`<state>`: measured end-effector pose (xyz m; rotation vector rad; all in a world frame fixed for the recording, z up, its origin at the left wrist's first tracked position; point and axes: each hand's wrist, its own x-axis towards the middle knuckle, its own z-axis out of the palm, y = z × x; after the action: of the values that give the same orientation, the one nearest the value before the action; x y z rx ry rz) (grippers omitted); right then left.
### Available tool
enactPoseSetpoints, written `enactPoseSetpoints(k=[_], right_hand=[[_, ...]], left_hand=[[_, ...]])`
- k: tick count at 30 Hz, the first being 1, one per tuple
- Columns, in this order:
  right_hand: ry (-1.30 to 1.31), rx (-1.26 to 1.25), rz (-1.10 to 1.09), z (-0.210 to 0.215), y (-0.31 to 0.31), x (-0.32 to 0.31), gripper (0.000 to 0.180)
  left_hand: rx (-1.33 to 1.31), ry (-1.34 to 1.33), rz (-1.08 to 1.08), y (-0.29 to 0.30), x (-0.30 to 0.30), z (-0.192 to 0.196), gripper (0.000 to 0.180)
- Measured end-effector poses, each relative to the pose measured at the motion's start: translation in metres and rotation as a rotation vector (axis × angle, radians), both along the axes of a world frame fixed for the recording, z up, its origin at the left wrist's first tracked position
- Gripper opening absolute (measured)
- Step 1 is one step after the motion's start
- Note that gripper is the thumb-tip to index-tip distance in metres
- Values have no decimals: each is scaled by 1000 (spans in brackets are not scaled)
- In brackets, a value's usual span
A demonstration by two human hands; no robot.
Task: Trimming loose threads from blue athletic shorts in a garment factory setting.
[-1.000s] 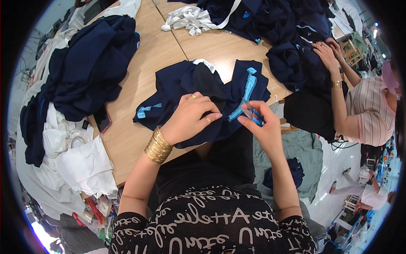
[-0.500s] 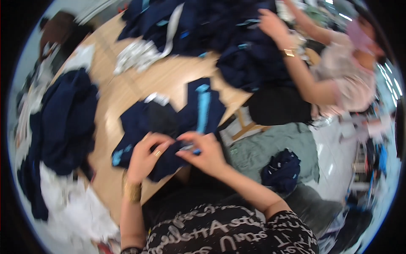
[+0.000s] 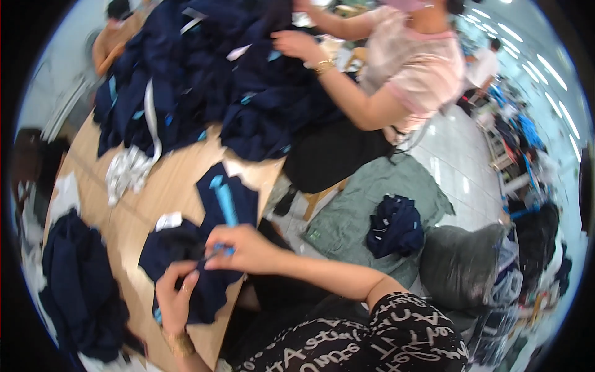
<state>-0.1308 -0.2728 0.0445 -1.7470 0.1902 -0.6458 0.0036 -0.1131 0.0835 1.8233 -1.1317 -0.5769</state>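
Note:
A small navy garment (image 3: 214, 294) with a light-blue strip (image 3: 225, 201) and a white label (image 3: 168, 221) lies near the table's front edge. My left hand (image 3: 175, 294) is at its left part, thumb and forefinger tips brought close together on the cloth. Just to the right, my right hand (image 3: 243, 249) is closed around small blue-handled thread snips (image 3: 224, 249), seen only in part and slightly blurred. The snips' tips are close to my left fingertips, over the garment's dark neck area.
A large heap of navy garments (image 3: 186, 87) covers the table's far side, with crumpled white cloth (image 3: 129, 173) before it. More navy cloth (image 3: 77, 285) lies at left. A co-worker's hand (image 3: 297, 46) touches the heap. Right, a black stool (image 3: 338, 152) and green sheet (image 3: 365, 186) with a navy bundle (image 3: 395, 226).
The view has swung to the right, so table and garment appear farther left. My hands remain together over the garment, the snips still in my right hand. The co-worker's arm has shifted.

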Motion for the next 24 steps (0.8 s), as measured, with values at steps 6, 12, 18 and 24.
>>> enactPoseSetpoints(k=[6,12,18,24], right_hand=[[148,208,-110,8,-30,-12,15],[271,335,-116,8,-23,-10,16],[341,-72,-285,12,-15,-17,31],[166,-694,-311,7,-20,-26,27]], left_hand=[[-87,93,-137,-49,4,-6,12],[24,387,-123,-38,9,-13,13],[-7,512,-113,-39,8,-17,18],[13,618,-37,-42,4,-14,19]])
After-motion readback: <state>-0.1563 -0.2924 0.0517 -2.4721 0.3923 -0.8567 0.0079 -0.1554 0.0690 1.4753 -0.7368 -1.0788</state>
